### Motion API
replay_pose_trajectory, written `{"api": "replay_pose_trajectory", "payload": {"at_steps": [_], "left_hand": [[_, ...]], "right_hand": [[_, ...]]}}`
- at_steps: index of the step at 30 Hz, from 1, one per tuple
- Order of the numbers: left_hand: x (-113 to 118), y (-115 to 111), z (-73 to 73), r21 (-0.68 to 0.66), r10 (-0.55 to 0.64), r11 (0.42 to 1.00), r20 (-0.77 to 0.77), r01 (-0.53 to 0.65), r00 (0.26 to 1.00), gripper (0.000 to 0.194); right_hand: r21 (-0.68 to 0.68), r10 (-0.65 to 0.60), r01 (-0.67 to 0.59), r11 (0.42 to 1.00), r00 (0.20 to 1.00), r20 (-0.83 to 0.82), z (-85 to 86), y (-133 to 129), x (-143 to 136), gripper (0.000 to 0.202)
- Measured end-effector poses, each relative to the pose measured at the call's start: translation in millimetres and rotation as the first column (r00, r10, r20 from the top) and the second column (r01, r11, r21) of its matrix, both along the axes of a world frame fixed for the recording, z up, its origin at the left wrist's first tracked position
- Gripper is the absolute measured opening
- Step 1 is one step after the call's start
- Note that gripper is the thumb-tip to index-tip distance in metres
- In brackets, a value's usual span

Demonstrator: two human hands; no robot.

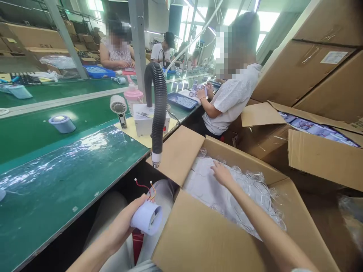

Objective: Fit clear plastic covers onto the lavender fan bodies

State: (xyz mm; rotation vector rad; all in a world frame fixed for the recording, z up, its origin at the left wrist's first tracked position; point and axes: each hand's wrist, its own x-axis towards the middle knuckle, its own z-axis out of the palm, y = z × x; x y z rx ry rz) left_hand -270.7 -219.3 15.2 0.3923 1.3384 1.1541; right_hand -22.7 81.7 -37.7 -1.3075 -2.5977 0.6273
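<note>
going by looks, pale-blue housing point(144, 218) was judged light, stiff, smooth; best gripped round its middle, thin leads point(154, 192) spared. clamped at 7 o'clock by left hand point(127, 219). right hand point(222, 174), 4 o'clock, was held fingers apart over white parts point(202, 183); contact unclear. carton label point(334, 57), 2 o'clock, was unreadable.

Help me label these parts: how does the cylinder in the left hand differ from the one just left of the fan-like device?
The held cylinder is in the left hand; the other cylinder rests on the green surface. Red and yellow wires rise at the held cylinder's upper side; none show on the other cylinder. Both have pale, rounded bodies.
</note>
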Motion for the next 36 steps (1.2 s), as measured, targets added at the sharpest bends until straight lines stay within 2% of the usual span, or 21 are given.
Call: {"api": "replay_pose_trajectory", "payload": {"at_steps": [2, 5, 9, 12, 13, 15, 18, 19, 20, 21, 22, 23, 24, 26, 28, 29, 33, 36], "left_hand": [[-5, -6, -1.0, -0.021, 0.057, 0.998, 0.062, -0.056, 0.996, 0.048], [-9, -11, -2.5, 0.044, 0.093, 0.994, 0.092, -0.098, 0.991, 0.044], [-15, -16, -8.8, 0.072, 0.064, 0.995, 0.121, -0.073, 0.991, 0.044], [-20, -19, -13.5, 0.068, -0.019, 0.998, 0.139, 0.009, 0.99, 0.048], [-22, -19, -14.4, 0.072, -0.062, 0.996, 0.124, 0.053, 0.99, 0.049], [-25, -17, -15.3, 0.072, -0.159, 0.985, 0.066, 0.154, 0.985, 0.047], [-27, -12, -14.0, 0.045, -0.283, 0.958, 0.001, 0.282, 0.959, 0.042], [-27, -10, -13.0, 0.038, -0.316, 0.948, -0.003, 0.316, 0.949, 0.041], [-26, -8, -11.7, 0.033, -0.347, 0.937, -0.004, 0.347, 0.938, 0.039], [-26, -7, -10.1, 0.024, -0.378, 0.925, -0.006, 0.378, 0.926, 0.038], [-26, -7, -8.2, 0.014, -0.413, 0.91, -0.022, 0.413, 0.91, 0.035], [-26, -7, -6.0, 0.007, -0.449, 0.893, -0.067, 0.45, 0.891, 0.033], [-26, -8, -3.5, 0.008, -0.48, 0.873, -0.152, 0.487, 0.864, 0.03], [-26, -12, 1.9, 0.026, -0.489, 0.836, -0.416, 0.548, 0.767, 0.024], [-25, -19, 7.3, 0.045, -0.411, 0.819, -0.65, 0.573, 0.639, 0.023], [-24, -22, 9.5, 0.054, -0.369, 0.82, -0.71, 0.57, 0.599, 0.023], [-21, -29, 12.1, 0.037, -0.316, 0.841, -0.776, 0.54, 0.546, 0.024], [-24, -29, 5.7, 0.0, -0.371, 0.85, -0.71, 0.527, 0.599, 0.025]], "right_hand": [[0.062, -0.058, 0.054, 0.997, 0.996, 0.066, -16.5, 23, 13, 0.024], [0.126, -0.088, 0.076, 0.989, 0.992, 0.091, -29.7, 38, 33, 0.018], [0.166, -0.088, 0.083, 0.983, 0.996, 0.024, -26.2, 52, 58, 0.024], [0.164, -0.041, 0.052, 0.985, 0.997, -0.069, -18.6, 48, 61, 0.053], [0.155, -0.011, 0.027, 0.988, 0.995, -0.104, -16.0, 39, 58, 0.056], [0.118, 0.071, -0.051, 0.992, 0.983, -0.169, -9.3, 2, 43, 0.056], [0.046, 0.259, -0.256, 0.966, 0.936, -0.24, 9.1, -82, 7, 0.044], [0.056, 0.409, -0.409, 0.911, 0.875, -0.26, 17.8, -111, -8, 0.042], [0.104, 0.552, -0.544, 0.833, 0.801, -0.231, 27.1, -137, -23, 0.044], [0.205, 0.668, -0.636, 0.744, 0.718, -0.196, 36.2, -159, -37, 0.049], [0.267, 0.718, -0.672, 0.691, 0.682, -0.14, 44.3, -176, -51, 0.052], [0.297, 0.736, -0.687, 0.663, 0.671, -0.089, 50.9, -188, -62, 0.054], [0.312, 0.741, -0.694, 0.649, 0.669, -0.054, 55.5, -194, -72, 0.054], [0.276, 0.732, -0.697, 0.662, 0.68, -0.038, 58.8, -198, -85, 0.048], [0.237, 0.722, -0.695, 0.679, 0.69, -0.045, 56.2, -195, -91, 0.037], [0.234, 0.717, -0.691, 0.684, 0.696, -0.039, 54.0, -194, -93, 0.033], [0.314, 0.715, -0.679, 0.663, 0.699, 0.003, 50.0, -195, -95, 0.042], [0.391, 0.703, -0.652, 0.649, 0.711, 0.019, 54.7, -200, -93, 0.045]]}}
